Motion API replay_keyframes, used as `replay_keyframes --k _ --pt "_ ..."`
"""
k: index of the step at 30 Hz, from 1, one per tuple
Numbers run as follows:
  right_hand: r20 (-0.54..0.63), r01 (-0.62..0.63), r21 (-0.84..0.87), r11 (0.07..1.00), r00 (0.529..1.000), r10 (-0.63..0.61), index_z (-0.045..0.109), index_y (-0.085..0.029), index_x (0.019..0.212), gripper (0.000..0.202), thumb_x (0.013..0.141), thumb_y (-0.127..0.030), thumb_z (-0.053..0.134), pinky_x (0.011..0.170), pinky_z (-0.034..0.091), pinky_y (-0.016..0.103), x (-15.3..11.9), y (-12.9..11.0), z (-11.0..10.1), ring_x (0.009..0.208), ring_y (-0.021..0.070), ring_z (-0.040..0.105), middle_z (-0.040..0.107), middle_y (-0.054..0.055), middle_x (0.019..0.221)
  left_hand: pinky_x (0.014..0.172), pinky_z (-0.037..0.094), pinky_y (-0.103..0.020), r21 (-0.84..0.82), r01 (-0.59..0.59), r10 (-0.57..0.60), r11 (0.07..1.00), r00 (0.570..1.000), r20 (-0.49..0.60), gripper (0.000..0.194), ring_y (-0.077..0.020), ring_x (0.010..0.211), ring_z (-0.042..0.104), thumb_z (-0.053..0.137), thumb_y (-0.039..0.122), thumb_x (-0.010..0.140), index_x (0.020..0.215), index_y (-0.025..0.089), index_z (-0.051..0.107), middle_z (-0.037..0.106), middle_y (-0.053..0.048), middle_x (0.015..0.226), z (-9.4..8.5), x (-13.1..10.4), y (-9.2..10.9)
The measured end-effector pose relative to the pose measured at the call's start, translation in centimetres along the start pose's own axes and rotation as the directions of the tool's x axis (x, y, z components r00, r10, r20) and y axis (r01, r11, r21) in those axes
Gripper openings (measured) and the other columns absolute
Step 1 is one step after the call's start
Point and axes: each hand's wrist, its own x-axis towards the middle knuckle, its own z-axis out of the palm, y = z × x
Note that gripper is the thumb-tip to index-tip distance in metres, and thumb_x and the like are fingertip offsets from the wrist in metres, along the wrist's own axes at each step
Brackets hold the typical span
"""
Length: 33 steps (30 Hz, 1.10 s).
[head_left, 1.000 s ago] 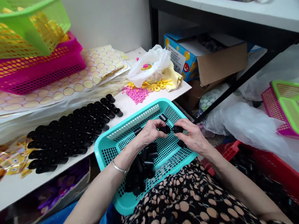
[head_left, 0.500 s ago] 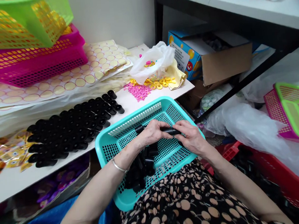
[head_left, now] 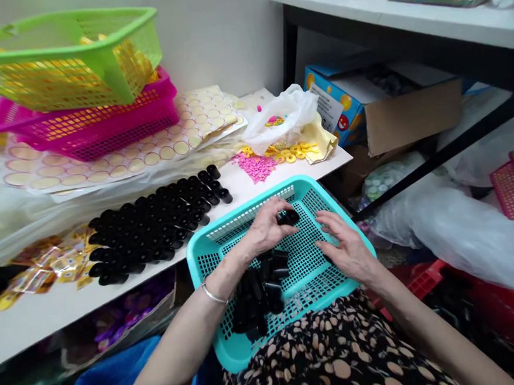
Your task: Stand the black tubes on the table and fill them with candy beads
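A turquoise basket (head_left: 303, 184) rests on my lap, with a heap of black cylindrical pieces (head_left: 257, 292) in its left part. Over the basket, my left hand (head_left: 269, 225) holds a short black piece (head_left: 290, 216) between thumb and fingers, its round end facing right. My right hand (head_left: 345, 246) is above the basket's right side, fingers apart, nothing between them. Many black cups (head_left: 153, 220) stand in rows on the white table (head_left: 37, 325) to the left.
Stacked green (head_left: 97, 48) and magenta (head_left: 98, 130) baskets are at the back left. Pink bits (head_left: 257, 168), yellow rings (head_left: 290, 155) and a plastic bag (head_left: 287, 117) lie beyond the basket. An open cardboard box (head_left: 410, 117) sits under the right table.
My hands have come apart; both were on a black piece before. It is now in my left hand only, and my right hand has opened. The whole view has shifted.
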Motion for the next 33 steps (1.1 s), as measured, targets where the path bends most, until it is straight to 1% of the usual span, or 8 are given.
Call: replay_keyframes --k 3,5,9,12,18,22,26,33 --pt "0.029 -0.020 -0.008 1.000 0.999 0.020 0.055 -0.023 0.111 0.030 0.081 -0.017 0.054 0.091 0.048 0.041 -0.4 0.9 -0.1 0.116 0.0235 0.049 0.047 0.009 0.129 0.082 0.043 -0.034 0.140 0.034 0.011 0.990 0.950 -0.311 0.035 -0.0178 0.085 0.054 0.074 0.024 0.061 0.094 0.018 0.064 0.061 -0.003 0.090 -3.7 1.5 -0.6" --pt "0.060 -0.029 -0.013 0.999 0.998 0.030 0.055 -0.023 0.110 0.028 0.082 -0.018 0.054 0.089 0.049 0.039 -0.8 1.2 0.0 0.114 0.0230 0.051 0.048 0.009 0.128 0.081 0.042 -0.034 0.235 0.091 0.015 0.968 0.910 -0.413 0.036 -0.0184 0.083 0.054 0.071 0.023 0.062 0.096 0.017 0.064 0.062 -0.004 0.087 -6.5 3.0 -1.4" --pt "0.138 -0.022 -0.069 0.997 0.990 0.031 0.055 -0.020 0.107 0.025 0.082 -0.020 0.054 0.096 0.043 0.040 -0.9 1.0 0.5 0.116 0.0229 0.049 0.050 0.010 0.126 0.073 0.041 -0.035 0.483 0.261 -0.058 0.836 0.917 -0.395 0.029 -0.0225 0.080 0.056 0.062 0.016 0.062 0.091 0.016 0.065 0.062 -0.005 0.079 -10.8 5.9 -3.4" --pt "0.231 0.014 -0.152 0.988 0.973 0.022 0.054 -0.018 0.107 0.026 0.081 -0.019 0.054 0.101 0.038 0.042 -0.7 0.7 0.6 0.119 0.0240 0.046 0.051 0.011 0.124 0.074 0.039 -0.039 0.685 0.333 -0.106 0.647 0.930 -0.352 0.032 -0.0287 0.088 0.055 0.056 0.012 0.062 0.093 0.016 0.065 0.063 -0.011 0.084 -12.0 7.2 -4.5" --pt "0.393 0.082 -0.353 0.932 0.917 0.068 0.054 -0.016 0.103 0.021 0.083 -0.019 0.051 0.092 0.042 0.038 0.7 -0.1 -0.2 0.107 0.0236 0.050 0.055 0.012 0.110 0.085 0.033 -0.046 0.807 0.358 -0.164 0.470 0.933 -0.319 0.025 -0.0361 0.108 0.043 0.057 0.018 0.064 0.087 0.013 0.065 0.061 -0.017 0.096 -12.0 7.5 -4.9" --pt "0.441 0.117 -0.568 0.814 0.879 0.181 0.053 -0.015 0.092 0.012 0.084 -0.017 0.045 0.081 0.042 0.032 3.8 -1.2 0.4 0.090 0.0208 0.054 0.057 0.010 0.096 0.086 0.033 -0.045 0.859 0.326 -0.041 0.396 0.940 -0.338 0.029 -0.0352 0.110 0.041 0.055 0.024 0.071 0.096 0.014 0.064 0.057 -0.016 0.108 -11.2 7.0 -3.2" --pt "0.416 0.105 -0.681 0.725 0.870 0.264 0.052 -0.013 0.099 0.017 0.085 -0.021 0.044 0.078 0.041 0.031 7.8 -1.8 2.9 0.091 0.0225 0.056 0.060 0.013 0.099 0.078 0.038 -0.035 0.858 0.160 0.054 0.488 0.976 -0.213 0.022 -0.0259 0.095 0.051 0.051 0.024 0.075 0.090 0.015 0.065 0.061 -0.011 0.099 -8.4 5.5 -0.1" --pt "0.458 0.093 -0.642 0.761 0.842 0.284 0.056 -0.012 0.094 0.022 0.072 -0.011 0.050 0.069 0.040 0.031 11.0 -0.9 5.3 0.086 0.0253 0.058 0.063 0.014 0.091 0.058 0.034 -0.027 0.707 0.071 -0.228 0.704 0.965 0.130 0.015 -0.0155 0.061 0.050 0.048 0.013 0.068 0.066 0.017 0.062 0.055 -0.002 0.059 -3.4 -0.1 0.4"
